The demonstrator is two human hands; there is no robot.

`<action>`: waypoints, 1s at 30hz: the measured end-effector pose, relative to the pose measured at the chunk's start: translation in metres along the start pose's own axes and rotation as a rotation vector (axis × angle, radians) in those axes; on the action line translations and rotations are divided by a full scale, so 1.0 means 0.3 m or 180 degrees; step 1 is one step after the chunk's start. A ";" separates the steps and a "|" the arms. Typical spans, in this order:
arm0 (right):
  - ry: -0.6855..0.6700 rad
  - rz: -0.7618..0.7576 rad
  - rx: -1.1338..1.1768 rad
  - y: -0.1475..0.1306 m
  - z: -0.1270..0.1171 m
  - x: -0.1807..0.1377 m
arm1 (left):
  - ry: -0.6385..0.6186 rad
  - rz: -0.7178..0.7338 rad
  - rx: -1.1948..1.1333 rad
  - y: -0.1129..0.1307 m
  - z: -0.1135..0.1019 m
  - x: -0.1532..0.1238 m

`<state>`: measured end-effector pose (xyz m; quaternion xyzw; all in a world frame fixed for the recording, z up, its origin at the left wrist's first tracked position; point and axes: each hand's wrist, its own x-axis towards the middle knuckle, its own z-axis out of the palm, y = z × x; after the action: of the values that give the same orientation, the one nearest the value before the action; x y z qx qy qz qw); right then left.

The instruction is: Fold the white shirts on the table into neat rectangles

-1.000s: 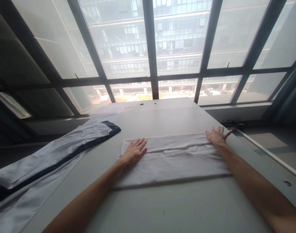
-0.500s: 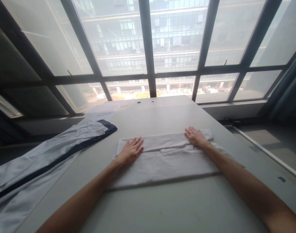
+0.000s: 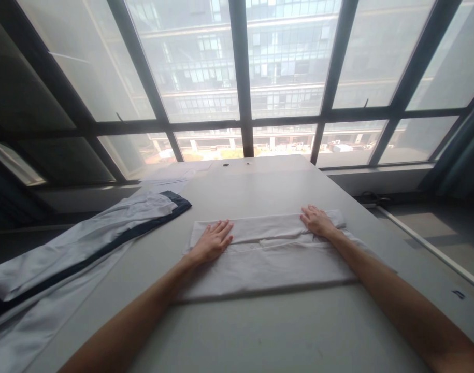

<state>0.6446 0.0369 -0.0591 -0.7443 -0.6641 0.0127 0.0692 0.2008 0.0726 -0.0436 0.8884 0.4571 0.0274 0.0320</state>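
A white garment (image 3: 271,269), folded into a wide flat rectangle, lies on the table in front of me. Its far part is turned over toward the near part, and a crease with slightly wrinkled fabric runs across the middle. My left hand (image 3: 213,241) rests flat on the left side of the cloth, fingers stretched out. On the right end, my right hand (image 3: 317,220) presses down near the far edge with its fingers extended. A bit of cloth sticks out beyond my right forearm. What kind of garment it is cannot be made out.
The white table (image 3: 260,189) stretches toward large windows (image 3: 283,77). Along its left side lie loose white and dark navy clothes (image 3: 104,233), partly hanging over the edge. Thin white sheets (image 3: 170,173) lie at the far left corner. A small dark mark (image 3: 458,294) is at the right.
The view has shifted slightly, so everything sits a little further right. My right hand has its fingers a touch closer together; both hands stay on the white cloth, which looks unchanged.
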 end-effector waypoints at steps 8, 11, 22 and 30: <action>0.0028 -0.0025 -0.0005 0.002 0.004 0.004 | 0.0014 -0.0018 -0.0011 0.006 -0.005 -0.003; 0.0026 -0.0036 -0.0013 0.007 0.011 0.009 | 0.0004 -0.0015 -0.0019 0.010 -0.009 -0.004; 0.0123 -0.0098 0.0023 0.018 0.030 0.018 | -0.0089 -0.0024 -0.0020 0.006 -0.008 0.003; 0.0028 -0.0078 0.0246 0.089 0.048 0.050 | -0.0015 0.0001 -0.0029 0.005 -0.004 0.000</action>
<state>0.6713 0.0502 -0.0754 -0.7330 -0.6719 0.0342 0.1009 0.2018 0.0719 -0.0423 0.8884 0.4568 0.0273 0.0371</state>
